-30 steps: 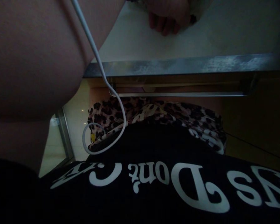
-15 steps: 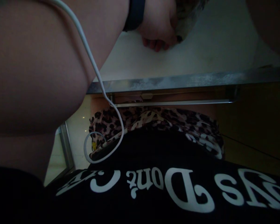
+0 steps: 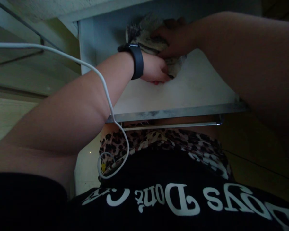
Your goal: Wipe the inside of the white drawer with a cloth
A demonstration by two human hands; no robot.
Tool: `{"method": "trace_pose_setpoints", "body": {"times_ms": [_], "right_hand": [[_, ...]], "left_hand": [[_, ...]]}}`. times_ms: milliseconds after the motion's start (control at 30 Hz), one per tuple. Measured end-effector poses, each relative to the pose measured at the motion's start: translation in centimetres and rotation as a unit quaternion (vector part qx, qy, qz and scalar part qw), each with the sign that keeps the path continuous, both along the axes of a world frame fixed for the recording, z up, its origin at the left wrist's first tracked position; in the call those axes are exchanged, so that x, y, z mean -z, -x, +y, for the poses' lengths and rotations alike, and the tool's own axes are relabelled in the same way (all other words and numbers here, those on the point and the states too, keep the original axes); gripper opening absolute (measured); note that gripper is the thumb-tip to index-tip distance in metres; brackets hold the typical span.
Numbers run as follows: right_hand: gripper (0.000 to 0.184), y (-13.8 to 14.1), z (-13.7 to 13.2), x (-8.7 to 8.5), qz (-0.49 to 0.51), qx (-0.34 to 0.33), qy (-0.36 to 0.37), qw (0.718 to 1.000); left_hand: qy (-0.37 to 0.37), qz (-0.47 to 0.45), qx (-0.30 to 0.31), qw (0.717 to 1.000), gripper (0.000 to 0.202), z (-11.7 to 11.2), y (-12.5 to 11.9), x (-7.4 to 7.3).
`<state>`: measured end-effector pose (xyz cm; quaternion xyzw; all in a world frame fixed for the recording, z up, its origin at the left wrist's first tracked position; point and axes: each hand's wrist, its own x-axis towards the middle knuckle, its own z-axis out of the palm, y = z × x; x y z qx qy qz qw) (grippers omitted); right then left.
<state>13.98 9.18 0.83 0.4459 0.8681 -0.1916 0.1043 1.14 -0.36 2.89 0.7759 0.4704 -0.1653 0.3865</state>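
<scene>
A crumpled rag [image 3: 146, 30], pale with dark patches, lies on the light bottom of a pulled-out drawer [image 3: 204, 81]. My left hand [image 3: 155, 68], below a dark wristwatch, has its fingers curled around the rag's near end. From the other side, my right hand [image 3: 175, 38] grips the rag's middle, thumb toward me and the other fingers partly hidden behind it. Both hands are inside the drawer and close together, nearly touching.
The drawer's front edge [image 3: 178, 111] carries a long metal handle [image 3: 170, 126] just ahead of my lap. A white cable [image 3: 103, 83] hangs across my left forearm and loops down over my patterned shorts. A pale countertop edge [image 3: 98, 9] overhangs the drawer's back; cabinet panels stand at left.
The view has tilted up and shows more of the drawer. My right hand has come into sight on the rag. My left hand still holds it.
</scene>
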Motion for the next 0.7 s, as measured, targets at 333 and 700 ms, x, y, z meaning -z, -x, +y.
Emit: {"method": "trace_pose_setpoints", "body": {"times_ms": [333,700], "right_hand": [[0.097,-0.45,-0.43,-0.50,-0.068,-0.048,-0.015,0.996],[0.095,-0.62,-0.21,-0.03,-0.063,-0.054,-0.015,0.996]], "left_hand": [[-0.016,0.026,0.011,0.999,0.048,0.17,-0.07,0.33],[-0.017,0.026,0.021,0.999,0.048,0.25,0.00,0.63]]}}
